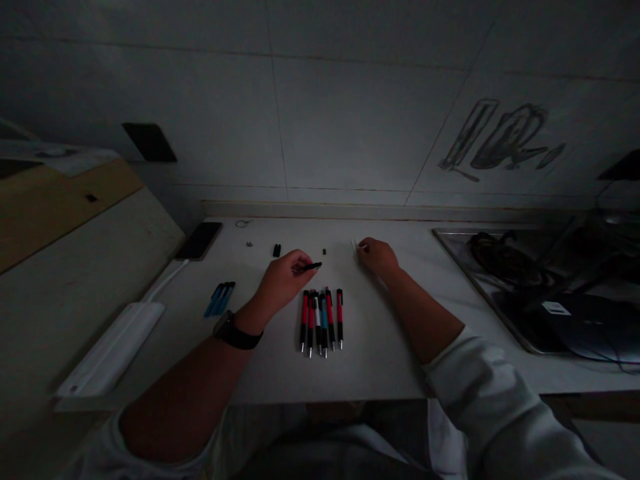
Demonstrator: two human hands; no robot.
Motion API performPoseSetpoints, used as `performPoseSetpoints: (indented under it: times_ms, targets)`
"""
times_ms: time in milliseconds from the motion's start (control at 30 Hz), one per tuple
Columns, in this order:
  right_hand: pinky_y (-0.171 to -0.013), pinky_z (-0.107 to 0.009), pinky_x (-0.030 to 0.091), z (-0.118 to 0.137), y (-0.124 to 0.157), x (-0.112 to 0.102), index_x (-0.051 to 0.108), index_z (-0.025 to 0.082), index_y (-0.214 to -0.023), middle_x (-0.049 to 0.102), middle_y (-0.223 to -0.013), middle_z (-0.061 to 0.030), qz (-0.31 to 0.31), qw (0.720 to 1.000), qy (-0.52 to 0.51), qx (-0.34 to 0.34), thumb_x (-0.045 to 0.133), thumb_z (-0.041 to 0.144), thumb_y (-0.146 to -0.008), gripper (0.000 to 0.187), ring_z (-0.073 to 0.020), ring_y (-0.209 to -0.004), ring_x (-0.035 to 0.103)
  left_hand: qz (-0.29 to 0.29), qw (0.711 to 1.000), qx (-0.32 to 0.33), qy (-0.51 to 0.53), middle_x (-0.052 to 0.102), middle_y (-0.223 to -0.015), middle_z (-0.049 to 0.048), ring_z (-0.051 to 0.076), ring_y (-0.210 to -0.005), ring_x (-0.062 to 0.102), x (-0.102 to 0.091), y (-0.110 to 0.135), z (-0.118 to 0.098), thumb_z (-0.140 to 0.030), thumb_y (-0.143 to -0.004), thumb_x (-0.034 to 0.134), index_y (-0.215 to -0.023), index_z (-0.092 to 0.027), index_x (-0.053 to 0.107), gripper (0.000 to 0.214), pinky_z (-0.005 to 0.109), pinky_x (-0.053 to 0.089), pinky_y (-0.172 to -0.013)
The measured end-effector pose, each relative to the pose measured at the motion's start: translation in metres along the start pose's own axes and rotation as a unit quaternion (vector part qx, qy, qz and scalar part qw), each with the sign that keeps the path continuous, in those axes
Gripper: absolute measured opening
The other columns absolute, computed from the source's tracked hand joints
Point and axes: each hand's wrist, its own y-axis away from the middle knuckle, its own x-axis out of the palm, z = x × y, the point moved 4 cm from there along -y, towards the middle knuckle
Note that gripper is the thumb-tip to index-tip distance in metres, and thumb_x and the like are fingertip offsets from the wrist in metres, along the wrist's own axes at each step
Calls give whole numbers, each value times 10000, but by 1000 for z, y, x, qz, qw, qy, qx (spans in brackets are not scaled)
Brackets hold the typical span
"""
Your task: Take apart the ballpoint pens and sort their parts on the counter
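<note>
My left hand (287, 275) is closed on a short black pen part (310, 267), held above the counter with its tip pointing right. To the right, my right hand (377, 255) has its fingers pinched at a thin pale stick (354, 247), possibly a pen refill; more than one may lie there. Several assembled pens (323, 320), red, white and blue with black grips and silver tips, lie in a row below my hands. Blue pen barrels (220, 299) lie at the left. Small black pieces (277, 250) and a tiny black piece (324, 252) rest behind my left hand.
On the left, a white power strip (113, 347) and a dark phone (200, 240) lie on the white counter (280, 380). Tiny metal bits (249, 244) and a thin loop (243, 223) are at the back. A metal-rimmed sink (480, 293) with dark items stands right.
</note>
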Motion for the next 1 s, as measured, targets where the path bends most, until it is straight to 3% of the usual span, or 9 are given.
performPoseSetpoints:
  times_ms: [367, 500, 567, 667, 767, 900, 1000]
  targets:
    - [-901, -373, 514, 0, 4, -2, 801, 216, -1060, 785, -1082, -122, 11, 999, -1, -31, 607, 256, -901, 254, -260, -996, 705, -2, 1000, 1, -1, 755, -949, 33, 175, -876, 725, -4, -1, 3, -285, -864, 751, -964, -214, 670, 147, 315, 576, -816]
    - [-875, -364, 512, 18, 10, -14, 787, 216, -1064, 779, -1021, -97, -14, 994, -86, -68, 608, 257, -914, 238, -222, -905, 692, -16, 1000, 4, 21, 747, -931, 37, 179, -862, 718, -3, -3, 5, -312, -848, 758, -955, -210, 670, 173, 319, 566, -807]
    - [-849, -342, 518, 38, 19, -16, 774, 228, -1074, 770, -985, -68, 7, 975, -188, -121, 639, 325, -921, 225, -194, -860, 683, -27, 998, 7, 61, 741, -929, 40, 183, -861, 713, -2, -4, 6, -327, -832, 765, -950, -206, 662, 197, 319, 562, -802]
    - [-829, -324, 529, 75, 38, -12, 752, 231, -1074, 761, -992, -47, 71, 915, -352, -185, 684, 430, -904, 270, -175, -856, 681, -43, 991, 16, 126, 729, -918, 38, 185, -857, 704, 1, -5, 5, -329, -802, 780, -940, -202, 654, 225, 315, 556, -792]
    - [-814, -310, 529, 104, 54, -6, 729, 224, -1013, 753, -959, -29, 102, 874, -435, -188, 713, 443, -876, 259, -162, -843, 679, -48, 985, 24, 166, 718, -898, 31, 179, -842, 695, 3, -4, 1, -326, -795, 785, -933, -201, 654, 228, 305, 548, -783]
    - [-794, -304, 525, 115, 56, -3, 703, 217, -937, 745, -904, -22, 95, 859, -475, -168, 718, 451, -865, 245, -163, -830, 677, -67, 983, 22, 171, 720, -912, 34, 174, -842, 688, 0, -4, -2, -335, -806, 793, -929, -199, 669, 222, 303, 537, -794]
    - [-774, -304, 516, 104, 39, -9, 718, 218, -962, 746, -900, -29, 54, 888, -426, -165, 686, 442, -892, 238, -168, -814, 672, -104, 980, 11, 169, 734, -947, 50, 175, -868, 686, -9, -7, -1, -362, -821, 793, -937, -195, 682, 232, 303, 530, -807]
